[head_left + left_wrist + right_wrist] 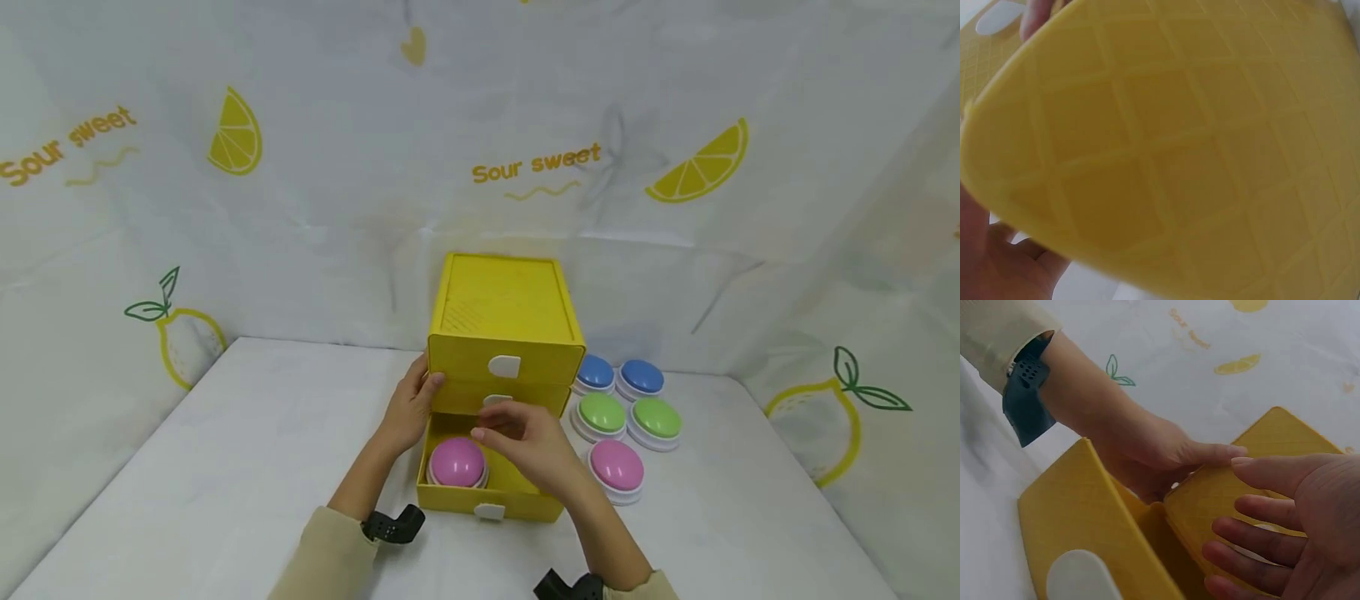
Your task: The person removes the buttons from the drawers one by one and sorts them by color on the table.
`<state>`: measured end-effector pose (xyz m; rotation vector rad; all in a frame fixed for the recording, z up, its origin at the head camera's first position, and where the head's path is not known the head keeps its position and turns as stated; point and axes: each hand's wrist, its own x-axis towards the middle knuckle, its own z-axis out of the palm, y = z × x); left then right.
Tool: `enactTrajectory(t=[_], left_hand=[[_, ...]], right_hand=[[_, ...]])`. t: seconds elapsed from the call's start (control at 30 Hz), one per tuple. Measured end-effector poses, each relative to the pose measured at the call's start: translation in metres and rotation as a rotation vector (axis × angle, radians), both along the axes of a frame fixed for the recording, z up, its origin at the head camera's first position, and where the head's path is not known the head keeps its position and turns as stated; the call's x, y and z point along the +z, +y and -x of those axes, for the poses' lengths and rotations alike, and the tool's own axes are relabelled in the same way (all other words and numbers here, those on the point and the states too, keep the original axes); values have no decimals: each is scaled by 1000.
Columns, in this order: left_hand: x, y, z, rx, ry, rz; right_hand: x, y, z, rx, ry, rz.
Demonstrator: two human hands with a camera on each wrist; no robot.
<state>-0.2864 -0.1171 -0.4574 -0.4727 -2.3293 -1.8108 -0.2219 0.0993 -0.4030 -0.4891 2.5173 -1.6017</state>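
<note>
A yellow drawer box (506,304) with white tabs stands on the table, its bottom drawer (450,497) pulled out. Inside the drawer's left part sits a pink dome button (457,462) on a white base. My left hand (408,408) holds the box at its front left corner, the thumb across the front edge; its other fingers are partly hidden. Above the drawer hovers my right hand (528,442), to the right of the pink button, fingers loosely bent and nothing between them. The right wrist view shows its spread fingers (1254,540) before the drawer fronts.
Right of the box stand two blue buttons (642,377), two green buttons (656,418) and another pink button (617,467), all on white bases. The white table (225,467) meets a lemon-printed cloth (337,167) at the back.
</note>
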Motion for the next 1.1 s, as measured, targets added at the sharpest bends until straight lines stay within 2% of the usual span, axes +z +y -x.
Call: enactTrajectory(t=[0.27, 0.5, 0.6, 0.8, 0.9, 1.1], left_hand=[[0, 1, 1, -20, -20, -23], [-1, 0, 1, -20, -30, -31], [0, -1, 1, -17, -22, -28], [-2, 0, 3, 9, -21, -10], [-4, -1, 3, 2, -29, -19], [-3, 0, 3, -11, -26, -20]], right_hand=[[-26, -11, 10, -19, -116, -85], [-33, -16, 15, 20, -107, -193], [-34, -18, 17, 63, -104, -231], [-33, -19, 16, 147, -51, -216], [-32, -22, 13, 134, -32, -198], [-31, -29, 8, 52, -34, -205]])
